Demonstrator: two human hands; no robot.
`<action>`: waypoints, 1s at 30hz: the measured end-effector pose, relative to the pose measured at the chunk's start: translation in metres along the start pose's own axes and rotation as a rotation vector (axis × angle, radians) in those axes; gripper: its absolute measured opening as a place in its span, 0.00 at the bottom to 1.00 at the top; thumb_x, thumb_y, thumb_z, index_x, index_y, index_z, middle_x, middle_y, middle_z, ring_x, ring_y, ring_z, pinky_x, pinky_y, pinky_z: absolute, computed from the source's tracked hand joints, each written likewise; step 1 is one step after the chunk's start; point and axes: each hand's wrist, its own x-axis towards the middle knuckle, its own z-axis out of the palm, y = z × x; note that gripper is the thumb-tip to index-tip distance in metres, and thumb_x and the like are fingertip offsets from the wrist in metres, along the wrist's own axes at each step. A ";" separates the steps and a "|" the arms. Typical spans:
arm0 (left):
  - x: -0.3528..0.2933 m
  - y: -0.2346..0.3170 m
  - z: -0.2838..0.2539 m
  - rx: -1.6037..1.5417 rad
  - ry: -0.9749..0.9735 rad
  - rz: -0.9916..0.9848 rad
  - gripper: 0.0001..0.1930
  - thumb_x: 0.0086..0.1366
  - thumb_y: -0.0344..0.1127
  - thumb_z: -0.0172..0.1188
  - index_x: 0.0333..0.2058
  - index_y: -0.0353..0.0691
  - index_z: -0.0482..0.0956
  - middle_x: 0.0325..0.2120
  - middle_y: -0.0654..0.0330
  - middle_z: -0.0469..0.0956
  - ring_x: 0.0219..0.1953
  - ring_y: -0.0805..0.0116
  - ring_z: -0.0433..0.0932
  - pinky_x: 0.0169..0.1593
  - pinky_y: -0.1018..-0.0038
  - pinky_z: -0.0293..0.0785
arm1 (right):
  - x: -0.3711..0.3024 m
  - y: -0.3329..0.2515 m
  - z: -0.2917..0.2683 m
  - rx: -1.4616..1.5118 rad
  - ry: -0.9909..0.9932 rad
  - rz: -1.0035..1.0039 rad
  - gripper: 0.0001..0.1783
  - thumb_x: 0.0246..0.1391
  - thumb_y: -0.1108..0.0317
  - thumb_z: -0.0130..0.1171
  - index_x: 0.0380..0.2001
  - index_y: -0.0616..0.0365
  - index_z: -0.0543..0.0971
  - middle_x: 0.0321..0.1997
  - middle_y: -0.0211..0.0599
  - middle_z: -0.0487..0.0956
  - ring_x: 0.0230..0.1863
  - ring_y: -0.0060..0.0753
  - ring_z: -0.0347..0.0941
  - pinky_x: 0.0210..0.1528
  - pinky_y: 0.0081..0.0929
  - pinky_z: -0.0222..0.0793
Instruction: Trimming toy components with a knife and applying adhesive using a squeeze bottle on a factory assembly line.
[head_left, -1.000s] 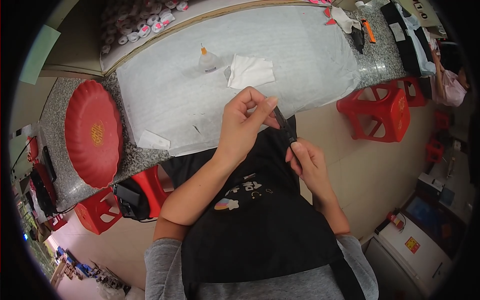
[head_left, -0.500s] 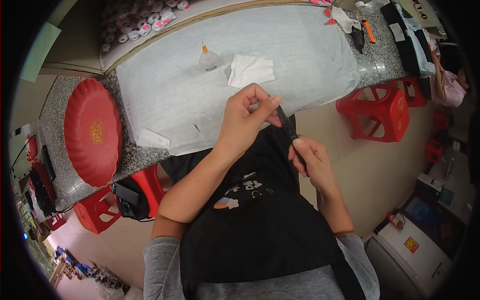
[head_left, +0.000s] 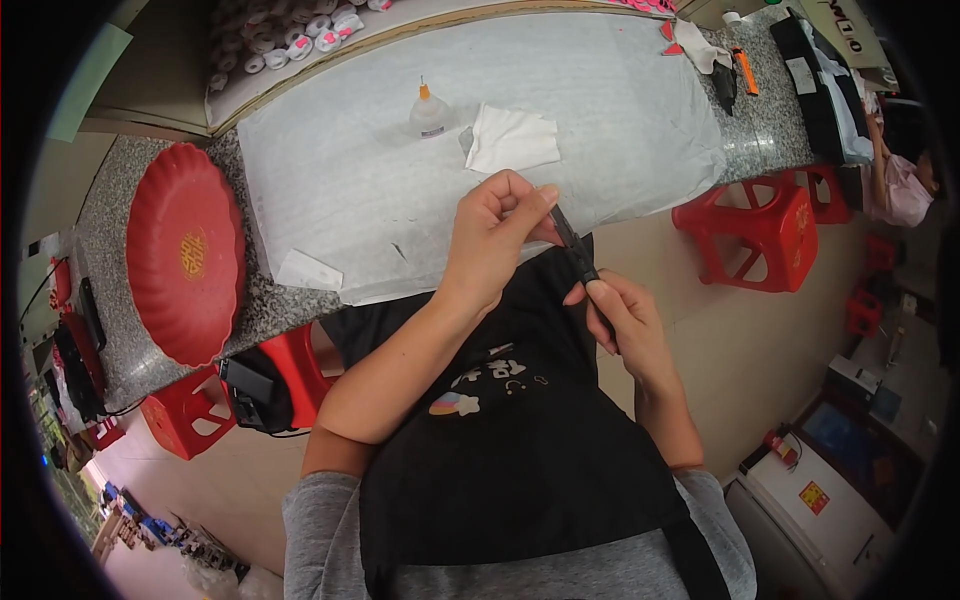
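Observation:
A slim black tool (head_left: 574, 247) slants between my two hands, over the front edge of the table; its exact kind does not show clearly. The thumb and fingers of my left hand (head_left: 498, 232) are closed at its upper end. Lower down, my right hand (head_left: 630, 318) grips the other end, thumb on top. Just beyond my left hand lies a folded white cloth (head_left: 512, 138) on the pale sheet (head_left: 350, 180) covering the table. To its left stands a small squeeze bottle (head_left: 430, 115) with an orange cap and a thin needle tip.
A red scalloped tray (head_left: 160, 260) lies at the left on the granite counter (head_left: 270, 305), near a white slip (head_left: 308, 271). Many white-and-pink pieces (head_left: 290, 45) fill a shelf behind. An orange-handled cutter (head_left: 745, 72) lies far right. Red stools (head_left: 765, 235) stand beside the table.
My head view has shifted slightly, so the tabletop things sit a little differently in the picture. Both hands keep their hold on the black tool, with hardly any movement.

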 end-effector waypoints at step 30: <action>0.002 0.006 -0.005 0.049 -0.056 -0.097 0.11 0.57 0.37 0.51 0.20 0.41 0.63 0.16 0.65 0.69 0.20 0.74 0.72 0.27 0.80 0.71 | 0.003 -0.003 0.002 0.063 0.032 0.015 0.12 0.55 0.65 0.39 0.24 0.60 0.67 0.06 0.25 0.61 0.06 0.11 0.49 0.10 0.10 0.44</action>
